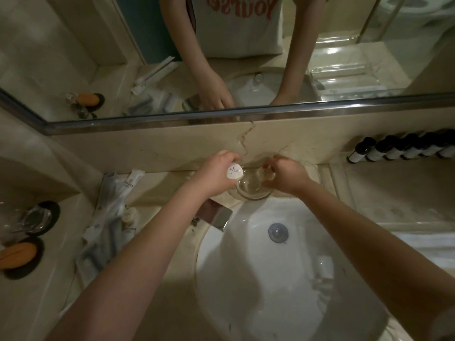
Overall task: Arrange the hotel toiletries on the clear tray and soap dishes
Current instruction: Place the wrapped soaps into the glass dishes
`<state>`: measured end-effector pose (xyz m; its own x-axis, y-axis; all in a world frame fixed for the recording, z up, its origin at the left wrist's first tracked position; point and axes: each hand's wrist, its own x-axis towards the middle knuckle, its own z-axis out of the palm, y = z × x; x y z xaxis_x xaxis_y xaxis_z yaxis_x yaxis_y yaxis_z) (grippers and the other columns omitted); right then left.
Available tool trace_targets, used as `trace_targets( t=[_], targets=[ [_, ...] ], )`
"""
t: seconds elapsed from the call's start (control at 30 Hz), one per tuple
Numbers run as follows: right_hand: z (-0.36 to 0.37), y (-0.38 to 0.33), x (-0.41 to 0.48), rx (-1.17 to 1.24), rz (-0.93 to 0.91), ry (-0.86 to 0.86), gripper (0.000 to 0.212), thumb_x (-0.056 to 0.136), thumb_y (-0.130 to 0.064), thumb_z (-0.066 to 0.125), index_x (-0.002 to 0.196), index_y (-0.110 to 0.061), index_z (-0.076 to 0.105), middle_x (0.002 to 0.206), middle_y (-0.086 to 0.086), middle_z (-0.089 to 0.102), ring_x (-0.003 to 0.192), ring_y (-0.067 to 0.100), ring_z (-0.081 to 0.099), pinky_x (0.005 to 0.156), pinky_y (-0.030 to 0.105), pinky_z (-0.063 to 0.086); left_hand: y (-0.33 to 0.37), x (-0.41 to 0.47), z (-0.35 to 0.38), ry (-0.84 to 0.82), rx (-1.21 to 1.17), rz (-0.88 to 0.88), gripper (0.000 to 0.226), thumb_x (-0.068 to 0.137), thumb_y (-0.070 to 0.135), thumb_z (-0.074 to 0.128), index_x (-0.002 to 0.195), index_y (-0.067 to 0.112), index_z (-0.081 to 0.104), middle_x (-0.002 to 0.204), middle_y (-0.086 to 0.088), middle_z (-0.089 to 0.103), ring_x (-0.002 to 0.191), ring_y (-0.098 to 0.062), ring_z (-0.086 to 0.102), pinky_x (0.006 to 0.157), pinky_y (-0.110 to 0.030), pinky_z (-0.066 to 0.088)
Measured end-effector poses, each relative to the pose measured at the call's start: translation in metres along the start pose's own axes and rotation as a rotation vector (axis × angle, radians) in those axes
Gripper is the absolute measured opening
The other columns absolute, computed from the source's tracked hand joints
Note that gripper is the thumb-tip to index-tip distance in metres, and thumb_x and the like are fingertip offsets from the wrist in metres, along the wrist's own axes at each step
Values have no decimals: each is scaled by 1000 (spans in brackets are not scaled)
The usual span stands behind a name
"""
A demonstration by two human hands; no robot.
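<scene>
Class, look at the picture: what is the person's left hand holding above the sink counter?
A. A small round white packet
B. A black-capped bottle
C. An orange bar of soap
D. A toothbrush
A: the left hand grips a small round white packet beside the clear glass dish, while the orange soap lies on a dish far left.

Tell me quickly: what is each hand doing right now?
Left hand: closed on a small round white packet.
Right hand: fingers curled at the rim of the clear glass dish; whether it grips anything cannot be told.
</scene>
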<state>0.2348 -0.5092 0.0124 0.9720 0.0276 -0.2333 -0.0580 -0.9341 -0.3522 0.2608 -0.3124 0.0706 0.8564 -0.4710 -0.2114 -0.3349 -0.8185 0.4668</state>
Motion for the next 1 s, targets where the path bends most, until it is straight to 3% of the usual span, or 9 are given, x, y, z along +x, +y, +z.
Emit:
trace_targets(
  t=[0.2, 0.37, 0.5, 0.6, 0.7, 0.83, 1.0],
  targets=[
    [-7, 10, -8, -17, 10, 11, 50, 74, -40, 69, 119, -22, 57, 118, 4, 61, 104, 26, 61, 83, 33, 48, 8, 39, 35, -240, 128, 16, 61, 73, 8, 67, 131, 15, 48, 129, -10, 54, 120, -27, 50, 100, -32, 42],
    [-8, 12, -10, 21, 19, 38, 51, 73, -38, 70, 119, -21, 58, 116, 4, 62, 103, 26, 61, 83, 33, 49, 10, 53, 47, -341, 247, 33, 53, 77, 13, 61, 127, 25, 45, 125, -10, 54, 111, -29, 55, 90, -35, 48],
    [-10, 13, -12, 44, 30, 49, 48, 74, -39, 69, 117, -21, 59, 113, 4, 62, 101, 27, 62, 84, 34, 50, 12, 57, 50, -358, 379, 106, 49, 80, 4, 53, 127, 18, 45, 128, -14, 48, 116, -33, 51, 90, -36, 45],
    [-13, 12, -12, 25, 38, 26, 48, 74, -40, 68, 118, -21, 58, 113, 4, 62, 102, 26, 61, 84, 33, 49, 8, 58, 50, -353, 347, 95, 55, 80, 5, 55, 132, 19, 44, 137, -12, 43, 126, -30, 42, 100, -36, 42],
    [-11, 11, -10, -6, 39, -13, 48, 75, -40, 68, 118, -22, 58, 114, 4, 61, 103, 26, 60, 84, 33, 46, 9, 55, 48, -263, 269, -17, 65, 76, 22, 69, 135, 19, 40, 144, -8, 34, 135, -28, 30, 107, -37, 36],
    [-5, 6, -6, -68, 29, -51, 49, 76, -42, 66, 119, -21, 57, 117, 5, 60, 107, 26, 59, 88, 34, 45, 18, 53, 59, -194, 355, -116, 78, 72, 45, 70, 135, 13, 35, 141, -9, 34, 133, -29, 32, 106, -40, 30],
    [2, 1, -1, -128, -9, -42, 41, 76, -37, 62, 113, -19, 62, 115, 6, 60, 108, 27, 57, 87, 34, 44, 13, 57, 71, -200, 331, -135, 56, 78, 32, 68, 126, 13, 45, 135, -11, 44, 128, -31, 40, 104, -40, 33]
  ],
)
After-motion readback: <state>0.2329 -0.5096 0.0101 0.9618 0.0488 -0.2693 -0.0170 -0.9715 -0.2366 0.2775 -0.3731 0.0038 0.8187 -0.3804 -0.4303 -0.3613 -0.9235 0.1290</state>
